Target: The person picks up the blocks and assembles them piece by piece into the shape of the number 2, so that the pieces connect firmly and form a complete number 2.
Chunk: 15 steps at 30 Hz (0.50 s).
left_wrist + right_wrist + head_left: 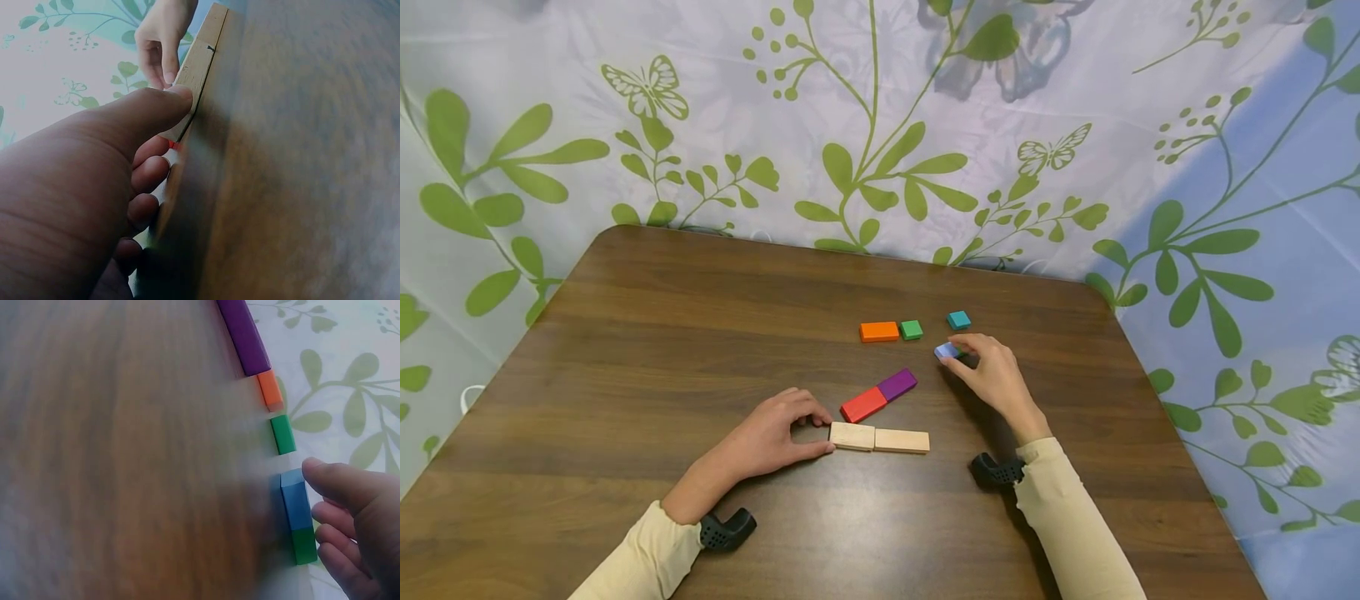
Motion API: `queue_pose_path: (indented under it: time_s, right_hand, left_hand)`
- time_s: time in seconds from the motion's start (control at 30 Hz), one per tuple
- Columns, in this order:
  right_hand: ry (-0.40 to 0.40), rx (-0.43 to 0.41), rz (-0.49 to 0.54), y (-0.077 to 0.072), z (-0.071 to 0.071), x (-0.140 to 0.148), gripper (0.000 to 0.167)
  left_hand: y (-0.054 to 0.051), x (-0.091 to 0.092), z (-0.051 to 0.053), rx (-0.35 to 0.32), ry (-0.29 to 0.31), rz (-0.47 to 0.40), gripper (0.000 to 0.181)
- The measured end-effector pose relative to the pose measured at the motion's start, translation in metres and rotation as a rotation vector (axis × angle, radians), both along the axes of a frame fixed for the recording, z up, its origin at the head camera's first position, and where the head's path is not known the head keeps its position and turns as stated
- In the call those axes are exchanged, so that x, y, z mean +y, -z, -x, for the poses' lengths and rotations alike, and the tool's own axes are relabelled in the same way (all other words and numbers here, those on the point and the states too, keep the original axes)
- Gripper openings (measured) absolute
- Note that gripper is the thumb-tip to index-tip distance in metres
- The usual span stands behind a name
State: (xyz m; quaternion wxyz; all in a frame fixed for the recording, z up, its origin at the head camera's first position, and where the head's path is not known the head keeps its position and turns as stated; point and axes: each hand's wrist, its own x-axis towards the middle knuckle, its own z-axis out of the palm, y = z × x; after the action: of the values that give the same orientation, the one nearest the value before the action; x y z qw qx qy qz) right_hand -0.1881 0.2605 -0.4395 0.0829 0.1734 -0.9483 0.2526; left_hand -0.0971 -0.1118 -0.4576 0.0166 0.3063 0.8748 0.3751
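Two plain wooden blocks lie end to end in the head view, a left one (852, 436) and a right one (902, 441). My left hand (778, 433) pinches the left block's outer end between thumb and fingers; its thumb (178, 97) presses that end in the left wrist view. A light blue block (945, 352) is held at its sides by the thumb and fingers of my right hand (996, 375). Against it, partly hidden by the fingers in the head view, is a green block (304, 547). Red (863, 405) and purple (898, 384) blocks form a slanting row behind the wooden ones.
Farther back lie an orange block (879, 332), a small green block (912, 330) beside it, and a teal block (958, 320) beyond my right hand. The brown wooden table (700, 333) ends at a leaf-patterned cloth (715, 125).
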Motion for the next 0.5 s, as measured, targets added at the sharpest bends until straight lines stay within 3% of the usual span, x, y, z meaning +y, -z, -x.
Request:
queue_pose_path:
  time_s: [0.5]
  right_hand:
    - [0.039, -0.006, 0.043, 0.0072, -0.0040, -0.0011, 0.042]
  left_hand:
    - [-0.0009, 0.0029, -0.0022, -0.010, 0.002, 0.003, 0.024]
